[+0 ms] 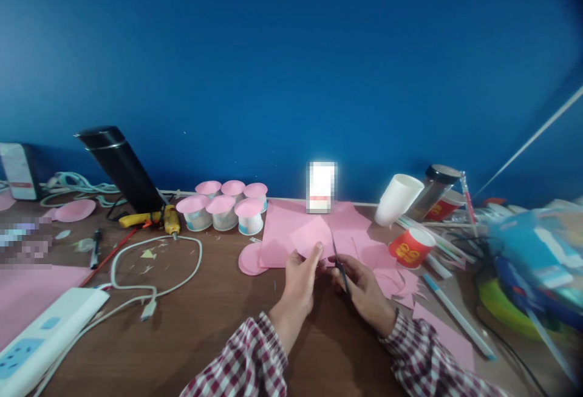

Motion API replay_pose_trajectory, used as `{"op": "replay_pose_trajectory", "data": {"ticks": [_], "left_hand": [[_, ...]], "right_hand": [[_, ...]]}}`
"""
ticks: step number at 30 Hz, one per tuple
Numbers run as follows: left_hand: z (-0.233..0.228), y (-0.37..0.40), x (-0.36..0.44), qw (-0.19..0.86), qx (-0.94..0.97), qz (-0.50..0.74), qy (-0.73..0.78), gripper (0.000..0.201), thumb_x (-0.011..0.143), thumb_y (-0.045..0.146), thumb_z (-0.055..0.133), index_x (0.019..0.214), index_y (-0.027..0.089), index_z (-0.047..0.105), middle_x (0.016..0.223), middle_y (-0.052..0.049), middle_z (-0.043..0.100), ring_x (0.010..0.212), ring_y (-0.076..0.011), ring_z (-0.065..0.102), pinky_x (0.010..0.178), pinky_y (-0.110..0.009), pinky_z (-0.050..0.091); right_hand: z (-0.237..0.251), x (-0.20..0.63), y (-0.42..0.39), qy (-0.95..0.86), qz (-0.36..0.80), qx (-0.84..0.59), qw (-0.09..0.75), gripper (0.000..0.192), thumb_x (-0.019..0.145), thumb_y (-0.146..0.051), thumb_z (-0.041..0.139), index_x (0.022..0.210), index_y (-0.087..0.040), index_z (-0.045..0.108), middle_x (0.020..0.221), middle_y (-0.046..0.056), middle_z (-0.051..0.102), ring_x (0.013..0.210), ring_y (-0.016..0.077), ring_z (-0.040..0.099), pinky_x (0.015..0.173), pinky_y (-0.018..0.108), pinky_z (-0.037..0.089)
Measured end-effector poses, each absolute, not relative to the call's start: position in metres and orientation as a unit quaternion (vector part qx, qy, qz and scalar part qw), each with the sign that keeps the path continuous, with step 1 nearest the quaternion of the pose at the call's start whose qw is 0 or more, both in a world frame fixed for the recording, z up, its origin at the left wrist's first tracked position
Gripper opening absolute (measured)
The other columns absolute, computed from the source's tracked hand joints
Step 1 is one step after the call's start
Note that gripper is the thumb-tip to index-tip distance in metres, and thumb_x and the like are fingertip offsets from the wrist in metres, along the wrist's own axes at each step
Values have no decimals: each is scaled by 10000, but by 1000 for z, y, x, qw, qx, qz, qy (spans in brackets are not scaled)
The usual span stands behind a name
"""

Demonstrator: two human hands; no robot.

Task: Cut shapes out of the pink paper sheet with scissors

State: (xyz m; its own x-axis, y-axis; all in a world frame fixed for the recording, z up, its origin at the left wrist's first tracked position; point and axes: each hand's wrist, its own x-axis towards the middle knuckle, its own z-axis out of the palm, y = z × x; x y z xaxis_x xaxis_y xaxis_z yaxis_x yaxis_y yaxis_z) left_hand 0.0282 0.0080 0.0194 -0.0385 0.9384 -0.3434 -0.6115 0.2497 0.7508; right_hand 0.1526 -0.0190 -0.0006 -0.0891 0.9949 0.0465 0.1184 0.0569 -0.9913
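Between the thumb and fingers of my left hand (303, 281) is a piece of pink paper (312, 236), held up above the table. My right hand (362, 291) grips a pair of scissors (344, 278), with the blades pointing away from me at the right edge of that piece. Under and behind both hands lie larger pink sheets (277, 227). Cut pink circles (250, 260) sit at their left. Pink offcuts (403, 285) are strewn just beyond my right hand.
Several small cups with pink tops (221, 212) stand left of the sheets. Further left are a glue gun (170, 221), a black flask (121, 166), a white cable (157, 291) and a power strip (50, 336). A red paper cup (412, 248) and white cup (398, 198) are right.
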Motion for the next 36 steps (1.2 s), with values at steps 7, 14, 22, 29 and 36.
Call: {"op": "replay_pose_trajectory", "data": {"ticks": [7,14,22,29,36], "left_hand": [[12,10,29,651,204,570,459,403,540,391,819,662,148,522,518,18,556,462,-111,533,466,-241,449],[3,10,28,653,224,569,446,404,549,415,808,651,146,525,509,17,542,455,-108,517,457,-243,423],[5,10,28,661,232,560,443,357,586,394,787,657,142,544,510,20,527,456,-103,497,461,-242,427],[2,11,28,646,240,566,452,361,590,400,783,612,143,531,515,19,522,473,-95,490,478,-238,415],[1,11,28,652,229,571,443,381,557,418,797,589,147,532,503,15,526,472,-107,496,487,-255,408]], "right_hand": [[-1,153,-19,-585,459,-495,450,405,824,-466,618,1082,-156,577,672,1,583,585,136,508,534,251,411],[-3,153,-19,-572,465,-485,470,442,794,-475,654,1089,-153,587,667,3,586,579,128,506,509,236,405],[-1,154,-19,-572,462,-495,462,447,778,-482,666,1072,-153,598,635,-8,566,555,125,493,495,237,403],[-1,153,-20,-561,480,-488,466,415,779,-470,666,1044,-162,581,678,-1,582,580,126,503,531,245,420],[2,152,-21,-571,476,-492,453,406,795,-467,651,1050,-164,565,690,8,591,598,136,509,550,255,419]]}}
